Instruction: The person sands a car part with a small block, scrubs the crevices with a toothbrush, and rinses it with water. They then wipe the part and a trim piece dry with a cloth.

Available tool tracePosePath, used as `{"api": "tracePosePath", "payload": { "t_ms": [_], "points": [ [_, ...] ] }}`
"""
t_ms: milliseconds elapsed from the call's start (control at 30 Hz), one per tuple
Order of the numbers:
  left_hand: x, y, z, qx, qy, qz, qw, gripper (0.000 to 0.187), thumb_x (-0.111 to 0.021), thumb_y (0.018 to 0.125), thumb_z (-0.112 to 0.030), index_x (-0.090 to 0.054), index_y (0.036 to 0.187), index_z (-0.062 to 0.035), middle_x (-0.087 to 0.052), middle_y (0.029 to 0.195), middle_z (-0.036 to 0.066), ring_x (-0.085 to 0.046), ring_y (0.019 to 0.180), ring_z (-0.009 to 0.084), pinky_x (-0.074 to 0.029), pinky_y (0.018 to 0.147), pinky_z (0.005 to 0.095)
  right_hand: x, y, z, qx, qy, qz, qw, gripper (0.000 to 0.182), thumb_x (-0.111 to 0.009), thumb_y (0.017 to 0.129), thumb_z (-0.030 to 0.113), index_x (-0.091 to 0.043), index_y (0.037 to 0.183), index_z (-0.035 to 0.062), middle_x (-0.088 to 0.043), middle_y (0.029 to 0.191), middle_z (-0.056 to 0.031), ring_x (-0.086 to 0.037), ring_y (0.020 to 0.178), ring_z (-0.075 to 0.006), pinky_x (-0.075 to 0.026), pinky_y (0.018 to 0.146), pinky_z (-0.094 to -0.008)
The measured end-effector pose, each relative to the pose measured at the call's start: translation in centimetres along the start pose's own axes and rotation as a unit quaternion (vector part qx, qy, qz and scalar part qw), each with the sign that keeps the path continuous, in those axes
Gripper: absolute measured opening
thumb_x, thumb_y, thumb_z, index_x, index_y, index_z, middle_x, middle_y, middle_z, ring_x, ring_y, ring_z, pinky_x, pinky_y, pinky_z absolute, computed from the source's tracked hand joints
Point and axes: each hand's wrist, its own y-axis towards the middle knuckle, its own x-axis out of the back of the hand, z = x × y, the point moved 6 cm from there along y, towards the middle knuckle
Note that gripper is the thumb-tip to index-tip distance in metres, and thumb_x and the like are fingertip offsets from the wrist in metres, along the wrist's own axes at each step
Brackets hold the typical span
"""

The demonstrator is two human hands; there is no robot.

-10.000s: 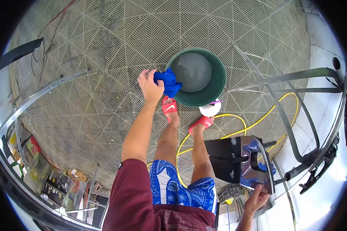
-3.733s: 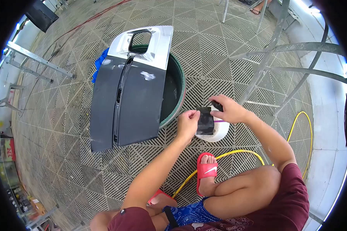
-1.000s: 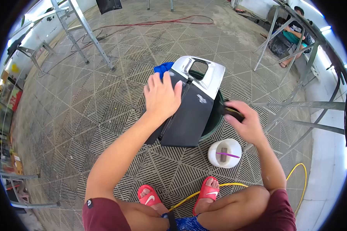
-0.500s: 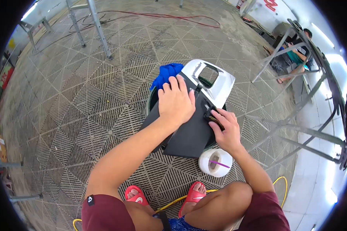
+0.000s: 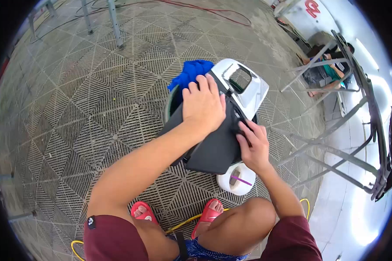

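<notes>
A black plastic panel [image 5: 213, 151] with a shiny chrome-coloured frame [image 5: 258, 89] at its far end lies slanted across a round dark-rimmed tub [image 5: 166, 108]. My left hand [image 5: 203, 106] rests flat on the panel's upper left part, fingers stretched towards the chrome frame. At the panel's right edge, just below the frame, my right hand [image 5: 253, 145] has its fingers bent and closed around something dark. What it holds is mostly hidden against the black panel. A bunched blue cloth [image 5: 191, 73] hangs at the tub's far left rim, beyond my left fingertips.
A white container [image 5: 224, 182] with a purple stick [image 5: 241, 180] stands near my right foot. A yellow hose [image 5: 183, 225] runs behind my red sandals. Metal stands [image 5: 331, 122] rise at the right, where another person [image 5: 326, 71] sits. A red hose [image 5: 196, 8] crosses the patterned floor.
The black and yellow item in my right hand, partly visible before, is now mostly hidden. My right fingers have shifted along the panel's edge. The view has tilted slightly; my left hand stays on the panel.
</notes>
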Motion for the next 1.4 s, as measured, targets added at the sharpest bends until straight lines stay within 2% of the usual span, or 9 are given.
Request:
{"api": "tracePosePath", "payload": {
  "t_ms": [67,233,300,500,633,767,1133,1233,1400],
  "points": [
    [-0.2,-0.3,0.2,-0.008,0.008,-0.037,0.999,0.062,-0.06,0.097,-0.038,-0.053,0.138,0.0082,-0.058,0.119,0.02,-0.061,0.097,0.0345,-0.049,0.079,0.0477,-1.0,1.8,-1.0,-0.044,-0.01,-0.006,0.999,0.032,-0.072,0.092,0.013,-0.073,0.121,0.0011,-0.068,0.123,-0.0196,-0.062,0.104,-0.0378,-0.051,0.092,-0.0454],
    [-0.3,-0.2,0.3,-0.001,-0.009,-0.028,1.0,0.062,-0.06,0.098,-0.037,-0.052,0.138,0.0088,-0.058,0.117,0.02,-0.061,0.096,0.0341,-0.049,0.08,0.0479,-0.7,-1.2,-0.2,0.047,-0.026,-0.014,0.998,0.032,-0.072,0.091,0.008,-0.074,0.121,0.0003,-0.068,0.12,-0.0216,-0.063,0.105,-0.0384,-0.051,0.096,-0.0442],
    [-0.2,-0.4,0.3,-0.001,-0.008,-0.012,1.0,0.062,-0.06,0.098,-0.037,-0.052,0.138,0.0089,-0.058,0.12,0.021,-0.061,0.098,0.0344,-0.049,0.081,0.0475,-0.9,0.1,-2.1,-0.013,-0.031,-0.029,0.999,0.032,-0.071,0.092,0.008,-0.073,0.123,0.0,-0.067,0.121,-0.0224,-0.063,0.106,-0.038,-0.051,0.097,-0.0438],
    [-0.4,-0.3,0.4,-0.001,-0.01,-0.029,1.0,0.062,-0.061,0.097,-0.037,-0.053,0.138,0.0089,-0.058,0.117,0.02,-0.061,0.098,0.034,-0.049,0.081,0.0478,-0.8,-1.0,-1.1,0.021,-0.025,-0.02,0.999,0.031,-0.071,0.093,0.01,-0.073,0.122,0.0008,-0.068,0.121,-0.0201,-0.062,0.104,-0.0385,-0.05,0.096,-0.0439],
    [-0.5,-0.1,0.4,0.011,-0.042,-0.002,0.999,0.063,-0.062,0.097,-0.038,-0.054,0.139,0.0087,-0.057,0.12,0.02,-0.06,0.098,0.0343,-0.048,0.082,0.0475,-2.4,2.9,-0.6,-0.03,-0.046,-0.053,0.997,0.029,-0.068,0.095,0.009,-0.072,0.122,-0.0011,-0.068,0.118,-0.0189,-0.062,0.101,-0.037,-0.05,0.093,-0.0429],
    [-0.7,-0.2,0.5,0.002,-0.022,-0.01,1.0,0.062,-0.061,0.097,-0.038,-0.054,0.138,0.0085,-0.058,0.12,0.02,-0.06,0.099,0.0344,-0.049,0.08,0.0479,-1.1,-0.5,-0.5,0.053,-0.038,-0.031,0.997,0.028,-0.068,0.095,0.008,-0.071,0.122,-0.0011,-0.066,0.119,-0.0201,-0.06,0.098,-0.038,-0.05,0.089,-0.0449],
    [-0.8,-0.1,0.3,0.009,-0.031,-0.011,0.999,0.061,-0.06,0.098,-0.04,-0.055,0.138,0.0066,-0.058,0.118,0.019,-0.061,0.1,0.0331,-0.049,0.079,0.0462,-2.3,2.6,-1.5,0.022,-0.06,-0.045,0.997,0.042,-0.078,0.082,0.0,-0.072,0.124,-0.0006,-0.065,0.12,-0.0208,-0.062,0.098,-0.0371,-0.052,0.089,-0.0428],
    [-0.7,0.0,0.4,0.006,-0.023,-0.018,1.0,0.061,-0.061,0.098,-0.04,-0.055,0.138,0.0065,-0.058,0.118,0.019,-0.061,0.099,0.0328,-0.049,0.079,0.046,-0.9,-0.2,0.1,0.076,-0.05,-0.011,0.996,0.041,-0.077,0.082,-0.001,-0.072,0.123,-0.0011,-0.065,0.119,-0.0208,-0.062,0.099,-0.0373,-0.052,0.089,-0.0429],
    [-0.8,-0.2,0.4,0.012,-0.026,-0.004,1.0,0.061,-0.06,0.099,-0.039,-0.054,0.139,0.0068,-0.058,0.119,0.019,-0.061,0.099,0.0327,-0.049,0.081,0.0462,-1.8,2.5,-0.7,0.041,-0.058,-0.049,0.996,0.031,-0.073,0.089,0.005,-0.072,0.12,-0.0009,-0.065,0.116,-0.0187,-0.062,0.097,-0.0373,-0.051,0.087,-0.0434]
  ]
}}
